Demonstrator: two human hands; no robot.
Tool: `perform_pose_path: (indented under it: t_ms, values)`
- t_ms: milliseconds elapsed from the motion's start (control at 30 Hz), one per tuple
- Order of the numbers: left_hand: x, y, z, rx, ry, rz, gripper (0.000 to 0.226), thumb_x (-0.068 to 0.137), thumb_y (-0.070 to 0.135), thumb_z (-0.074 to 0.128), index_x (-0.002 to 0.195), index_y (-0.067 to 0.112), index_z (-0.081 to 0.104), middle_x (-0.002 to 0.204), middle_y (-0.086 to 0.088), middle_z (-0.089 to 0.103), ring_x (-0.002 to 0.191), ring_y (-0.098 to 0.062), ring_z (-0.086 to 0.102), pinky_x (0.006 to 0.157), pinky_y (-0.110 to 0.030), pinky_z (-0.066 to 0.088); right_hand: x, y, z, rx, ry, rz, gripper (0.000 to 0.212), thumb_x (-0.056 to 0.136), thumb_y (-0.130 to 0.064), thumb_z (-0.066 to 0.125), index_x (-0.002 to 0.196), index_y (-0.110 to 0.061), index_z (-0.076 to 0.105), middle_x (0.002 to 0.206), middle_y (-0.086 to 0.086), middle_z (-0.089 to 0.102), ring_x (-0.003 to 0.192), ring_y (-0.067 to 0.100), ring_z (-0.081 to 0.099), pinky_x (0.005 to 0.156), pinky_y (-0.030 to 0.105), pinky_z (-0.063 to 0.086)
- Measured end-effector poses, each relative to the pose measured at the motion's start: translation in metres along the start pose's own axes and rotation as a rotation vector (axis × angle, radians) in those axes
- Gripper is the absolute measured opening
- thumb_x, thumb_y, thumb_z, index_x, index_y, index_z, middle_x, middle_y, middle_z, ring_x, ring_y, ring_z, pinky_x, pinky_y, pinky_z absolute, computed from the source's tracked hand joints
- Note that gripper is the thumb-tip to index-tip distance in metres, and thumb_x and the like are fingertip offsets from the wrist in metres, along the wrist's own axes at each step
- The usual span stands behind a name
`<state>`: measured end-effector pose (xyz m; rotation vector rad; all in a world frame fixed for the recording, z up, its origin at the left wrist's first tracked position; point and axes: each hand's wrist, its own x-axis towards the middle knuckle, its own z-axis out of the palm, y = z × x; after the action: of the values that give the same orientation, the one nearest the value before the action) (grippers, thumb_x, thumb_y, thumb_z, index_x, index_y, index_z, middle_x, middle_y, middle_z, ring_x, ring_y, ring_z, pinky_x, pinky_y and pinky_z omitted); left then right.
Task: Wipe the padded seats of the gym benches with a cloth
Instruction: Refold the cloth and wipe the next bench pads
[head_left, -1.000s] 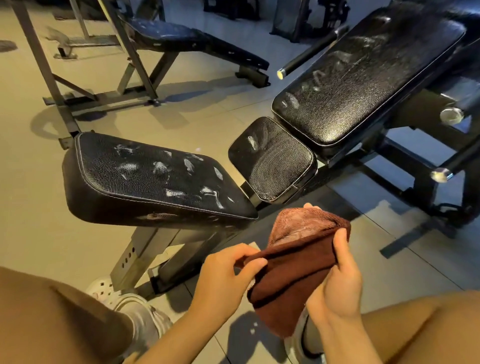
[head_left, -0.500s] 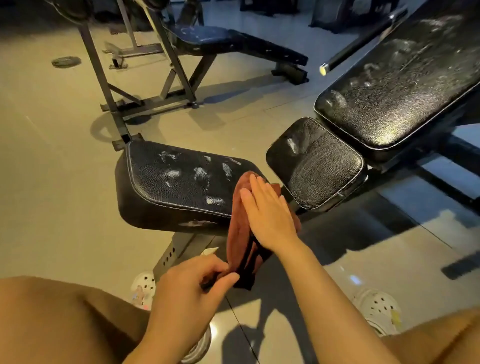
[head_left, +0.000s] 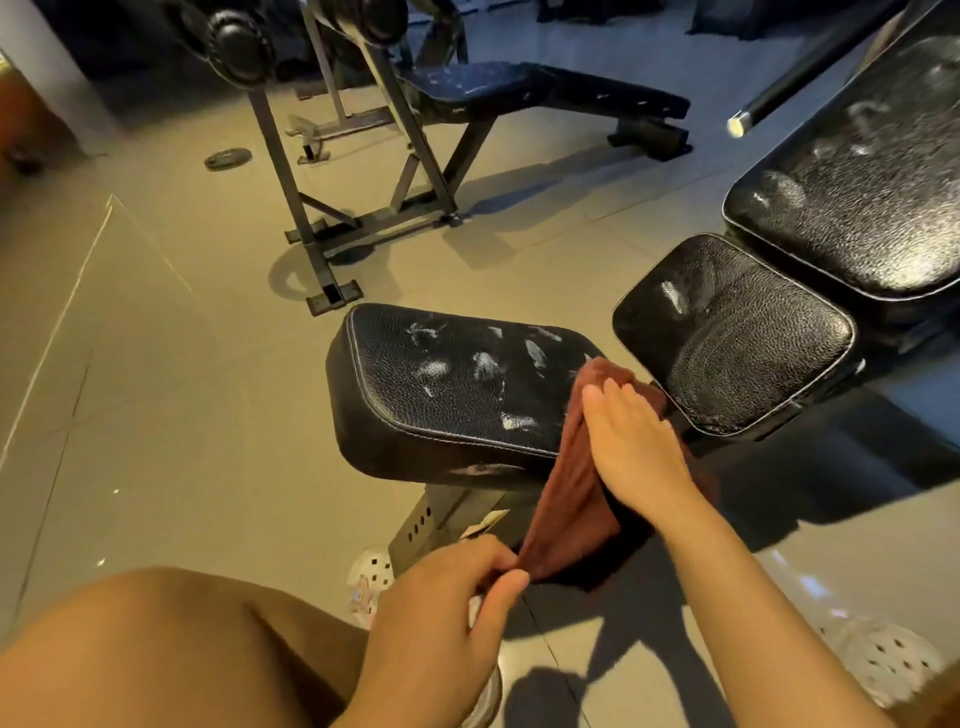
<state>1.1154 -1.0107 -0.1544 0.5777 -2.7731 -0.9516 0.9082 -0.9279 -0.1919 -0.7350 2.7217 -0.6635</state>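
Cloth (head_left: 571, 499) still on seat (head_left: 457, 395) edge under flat right hand (head_left: 631, 447), left hand (head_left: 447, 618) still pinching its corner.

Narrow gap between seat pads (head_left: 457, 384)

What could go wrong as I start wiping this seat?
The cloth lies only on the seat's right edge, most of it hanging off; it may slide off under the flat right hand. The left hand pinches the cloth's bottom corner, which could drag it back. The white smears sit further left and may be missed.
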Motion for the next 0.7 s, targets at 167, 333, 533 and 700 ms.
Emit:
perform_pose_path:
  t_ms: [167,333,533,700]
  values:
    - [-0.013,-0.014,-0.004,0.163,-0.016,-0.016,0.019,0.092,0.061,0.041,0.095,0.045,0.051,0.093,0.028,0.05,0.098,0.005,0.048,0.082,-0.016,0.042,-0.028,-0.059,-0.016,0.128,-0.151,-0.334,0.051,0.102,-0.043,0.007,0.152,-0.044,-0.002,0.163,-0.013,-0.001,0.15,0.011,-0.007,0.12,0.048,-0.005]
    - [-0.011,-0.009,-0.021,0.091,0.263,0.229,0.017,0.087,0.05,0.055,0.085,0.036,0.065,0.087,0.024,0.061,0.081,0.003,0.06,0.066,-0.02,0.048,-0.03,-0.049,-0.015,0.287,-0.085,-0.344,0.056,0.1,-0.051,0.015,0.152,-0.042,-0.003,0.159,-0.02,0.01,0.147,-0.001,0.001,0.122,0.038,0.001]
    - [0.036,-0.003,-0.07,0.088,0.669,0.411,0.02,0.093,0.024,0.051,0.095,0.013,0.068,0.1,0.005,0.061,0.096,-0.011,0.055,0.089,-0.022,0.04,0.009,0.001,-0.009,0.253,-0.119,-0.119,0.061,0.1,-0.053,0.027,0.154,-0.027,0.022,0.162,-0.009,0.013,0.149,0.008,0.008,0.123,0.037,0.005]
    - [0.088,-0.02,-0.084,0.031,0.575,0.294,0.042,0.094,0.041,0.037,0.12,0.017,0.059,0.121,0.008,0.051,0.115,-0.008,0.043,0.102,-0.029,0.033,0.016,0.037,-0.004,0.163,-0.076,-0.004,0.097,0.075,-0.074,0.003,0.148,-0.019,0.035,0.159,0.001,0.027,0.146,0.017,0.023,0.119,0.046,0.02]
